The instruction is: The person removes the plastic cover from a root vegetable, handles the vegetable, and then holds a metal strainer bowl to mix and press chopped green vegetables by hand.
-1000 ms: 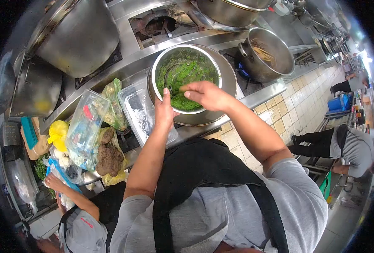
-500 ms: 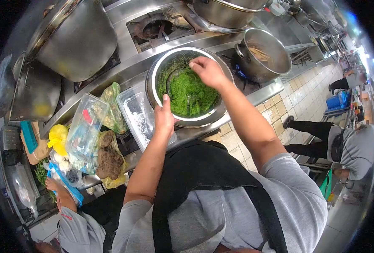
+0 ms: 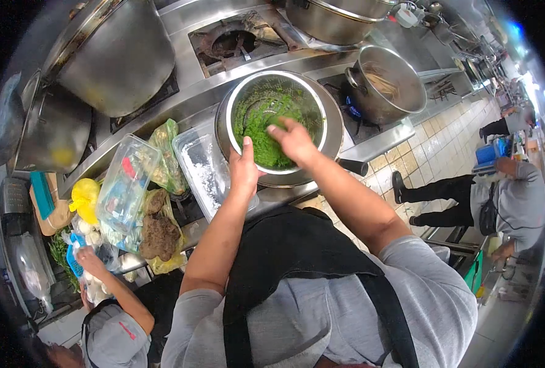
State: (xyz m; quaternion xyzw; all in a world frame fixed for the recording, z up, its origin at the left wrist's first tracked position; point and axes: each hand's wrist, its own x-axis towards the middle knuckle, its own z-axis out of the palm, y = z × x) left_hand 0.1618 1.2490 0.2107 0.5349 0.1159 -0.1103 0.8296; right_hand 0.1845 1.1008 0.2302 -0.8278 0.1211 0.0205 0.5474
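Note:
A perforated metal colander [image 3: 314, 107] stands tilted over a wider metal pan [image 3: 332, 122] with a black handle [image 3: 353, 167]. Finely chopped greens [image 3: 257, 138] lie in it, gathered toward its lower left. My left hand [image 3: 244, 172] grips the near-left rim, thumb up along the inside and fingers mostly hidden underneath. Over the greens is my right hand [image 3: 297, 144], its fingers bent down to them and blurred by motion, so their hold is unclear. Left of the pan sits a clear plastic tray [image 3: 205, 168] with white residue.
A pot [image 3: 386, 80] with long brown sticks or strips stands over a blue flame at right. Large pots [image 3: 122, 58] fill the upper left. A clear container [image 3: 127, 184] and bags lie left. One co-worker's hand [image 3: 91, 260] reaches there; another person [image 3: 512, 196] stands far right.
My right hand has dropped from above the rim into the greens, which have shifted lower left. The colander has tilted and the pan's handle now shows. The co-worker at left has moved an arm.

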